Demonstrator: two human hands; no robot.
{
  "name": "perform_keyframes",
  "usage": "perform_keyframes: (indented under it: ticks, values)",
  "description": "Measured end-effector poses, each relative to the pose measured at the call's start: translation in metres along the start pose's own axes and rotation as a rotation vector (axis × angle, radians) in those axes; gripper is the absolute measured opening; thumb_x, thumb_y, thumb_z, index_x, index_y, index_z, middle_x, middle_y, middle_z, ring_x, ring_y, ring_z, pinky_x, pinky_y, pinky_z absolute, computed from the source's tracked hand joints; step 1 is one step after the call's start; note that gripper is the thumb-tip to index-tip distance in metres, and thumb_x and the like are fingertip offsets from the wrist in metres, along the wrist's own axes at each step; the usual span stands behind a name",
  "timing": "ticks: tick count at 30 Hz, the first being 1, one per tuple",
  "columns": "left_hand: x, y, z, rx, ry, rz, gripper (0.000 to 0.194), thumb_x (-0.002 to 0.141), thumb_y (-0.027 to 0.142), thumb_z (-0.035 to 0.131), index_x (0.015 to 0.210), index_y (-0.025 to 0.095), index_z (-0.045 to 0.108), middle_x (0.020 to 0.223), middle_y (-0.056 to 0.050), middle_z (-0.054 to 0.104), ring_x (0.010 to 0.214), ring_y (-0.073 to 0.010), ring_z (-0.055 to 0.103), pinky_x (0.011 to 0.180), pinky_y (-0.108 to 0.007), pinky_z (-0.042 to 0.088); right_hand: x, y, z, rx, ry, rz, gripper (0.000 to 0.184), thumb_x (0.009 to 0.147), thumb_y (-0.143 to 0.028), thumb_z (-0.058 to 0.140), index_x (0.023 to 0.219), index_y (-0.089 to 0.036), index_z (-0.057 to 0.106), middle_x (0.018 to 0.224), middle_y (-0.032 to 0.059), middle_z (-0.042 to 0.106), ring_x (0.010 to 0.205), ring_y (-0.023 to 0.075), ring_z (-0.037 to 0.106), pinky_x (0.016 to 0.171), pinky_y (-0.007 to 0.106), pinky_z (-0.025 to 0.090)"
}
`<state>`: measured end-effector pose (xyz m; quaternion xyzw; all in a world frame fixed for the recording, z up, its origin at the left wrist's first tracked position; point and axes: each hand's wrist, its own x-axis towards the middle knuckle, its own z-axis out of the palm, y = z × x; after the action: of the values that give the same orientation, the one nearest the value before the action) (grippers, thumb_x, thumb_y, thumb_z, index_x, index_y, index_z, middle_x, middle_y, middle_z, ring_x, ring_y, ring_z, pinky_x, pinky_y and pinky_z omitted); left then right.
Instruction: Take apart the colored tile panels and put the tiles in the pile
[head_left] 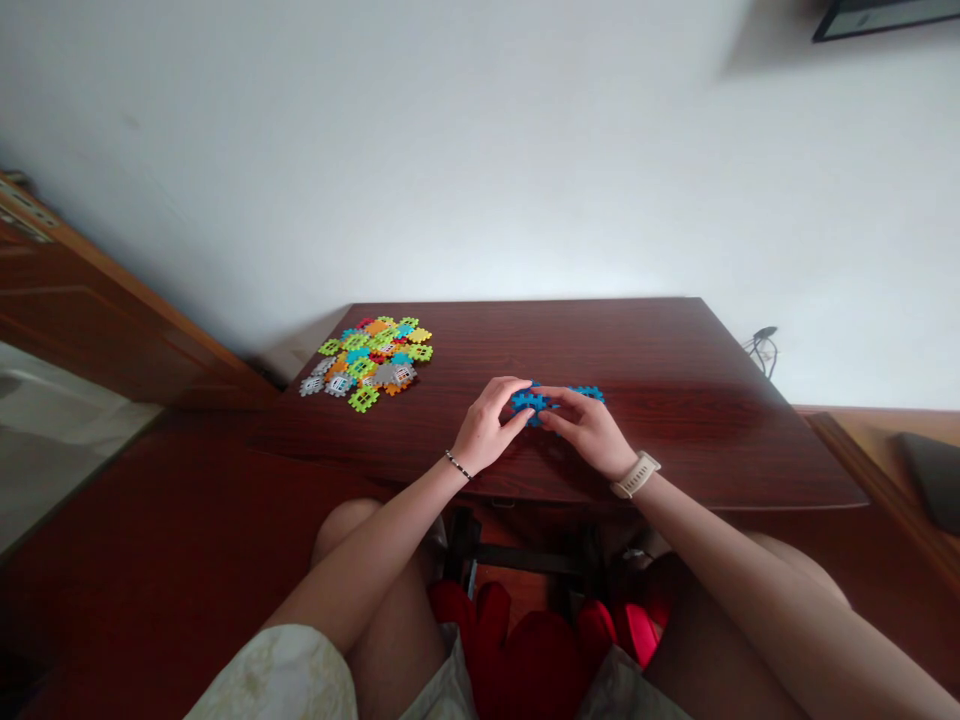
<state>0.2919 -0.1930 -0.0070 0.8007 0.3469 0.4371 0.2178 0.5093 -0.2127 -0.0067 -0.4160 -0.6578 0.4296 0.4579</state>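
Note:
Both my hands meet over the front middle of the table around blue interlocking tiles [529, 402] with notched edges. My left hand [486, 428] pinches them from the left, thumb below and fingers on top. From the right, my right hand [589, 432] grips the same blue tiles between thumb and fingers. Fingers cover part of them, so how they join is hard to see. Another blue tile [589, 393] shows just behind my right hand's fingers. I cannot tell whether it is attached to the held ones.
A pile of mixed-colour interlocking tiles [375, 352] lies at the left of the dark wooden table [637, 340]. A white wall stands behind the table. Cables [763, 345] hang past the right edge, and a wooden door [112, 290] is at far left.

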Motion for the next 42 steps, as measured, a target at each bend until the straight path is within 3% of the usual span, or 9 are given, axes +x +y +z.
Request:
perform_keyframes:
  ticks: [7,11,14,20,25,30,33,37,42]
  values:
    - [0.003,-0.015,0.011,-0.314,0.028,-0.245,0.042,0.099,0.041,0.073,0.135,0.022,0.063,0.137,-0.014,0.07,0.109,-0.0244,0.075,0.093,-0.043,0.066,-0.002,-0.005,0.002,0.023,0.03,0.025,0.055,0.097,-0.044,0.074,0.148,-0.028,0.059,0.106,0.0056,0.08,0.096,0.0254,0.078,0.091,0.045,0.067]
    - [0.007,-0.02,0.005,-0.434,0.013,-0.326,0.05,0.094,0.044,0.08,0.135,0.02,0.065,0.134,-0.013,0.074,0.119,-0.0273,0.074,0.101,-0.045,0.064,-0.001,-0.005,0.003,0.064,-0.003,0.039,0.054,0.098,-0.047,0.072,0.147,-0.028,0.059,0.106,0.0054,0.081,0.095,0.0254,0.08,0.091,0.045,0.068]
    - [0.009,-0.021,-0.007,-0.448,0.033,-0.38,0.044,0.095,0.044,0.077,0.131,0.021,0.07,0.124,-0.011,0.077,0.108,-0.0258,0.076,0.089,-0.039,0.066,0.0,-0.006,0.002,0.077,-0.026,0.045,0.053,0.099,-0.048,0.071,0.146,-0.028,0.059,0.114,0.007,0.083,0.098,0.0254,0.081,0.095,0.046,0.067]
    - [0.013,-0.06,-0.063,-0.267,0.305,-0.422,0.043,0.094,0.042,0.074,0.13,0.02,0.073,0.103,-0.007,0.076,0.089,-0.0202,0.071,0.076,-0.031,0.061,0.002,-0.014,-0.005,0.032,-0.004,0.057,0.052,0.101,-0.05,0.069,0.146,-0.026,0.057,0.115,0.0093,0.084,0.094,0.0249,0.081,0.092,0.046,0.067]
    - [0.014,-0.111,-0.123,0.029,0.48,-0.609,0.032,0.093,0.033,0.067,0.119,0.016,0.074,0.104,-0.008,0.077,0.089,-0.0215,0.071,0.078,-0.031,0.059,0.002,-0.016,-0.011,0.012,0.016,0.051,0.053,0.101,-0.051,0.07,0.146,-0.025,0.059,0.115,0.0096,0.084,0.094,0.0256,0.081,0.093,0.047,0.067]
    - [0.025,-0.139,-0.162,0.45,0.471,-0.72,0.027,0.094,0.032,0.069,0.114,0.014,0.071,0.112,-0.013,0.078,0.103,-0.0259,0.072,0.096,-0.035,0.055,0.0,-0.014,-0.014,0.0,0.009,0.049,0.054,0.1,-0.053,0.071,0.145,-0.025,0.06,0.114,0.0099,0.084,0.094,0.0256,0.08,0.091,0.045,0.067]
    - [0.031,-0.147,-0.18,0.682,0.363,-0.79,0.026,0.098,0.037,0.065,0.112,0.016,0.07,0.116,-0.013,0.077,0.105,-0.0268,0.072,0.095,-0.035,0.053,-0.001,-0.014,-0.015,-0.006,0.031,0.046,0.055,0.099,-0.054,0.071,0.145,-0.025,0.06,0.113,0.0098,0.084,0.094,0.0263,0.08,0.089,0.045,0.067]
    - [0.037,-0.154,-0.197,0.778,0.251,-0.823,0.021,0.098,0.038,0.061,0.097,0.019,0.07,0.106,-0.013,0.078,0.102,-0.0295,0.071,0.092,-0.036,0.052,-0.001,-0.016,-0.013,-0.003,0.033,0.036,0.054,0.1,-0.055,0.07,0.144,-0.027,0.06,0.112,0.0089,0.084,0.094,0.0266,0.08,0.088,0.045,0.067]
    - [0.046,-0.16,-0.218,0.792,0.267,-0.86,0.025,0.096,0.04,0.062,0.095,0.018,0.073,0.109,-0.016,0.079,0.105,-0.0321,0.071,0.092,-0.038,0.052,0.001,-0.015,-0.009,-0.047,0.013,0.009,0.048,0.102,-0.049,0.067,0.144,-0.027,0.059,0.11,0.0069,0.084,0.093,0.0256,0.081,0.089,0.045,0.067]
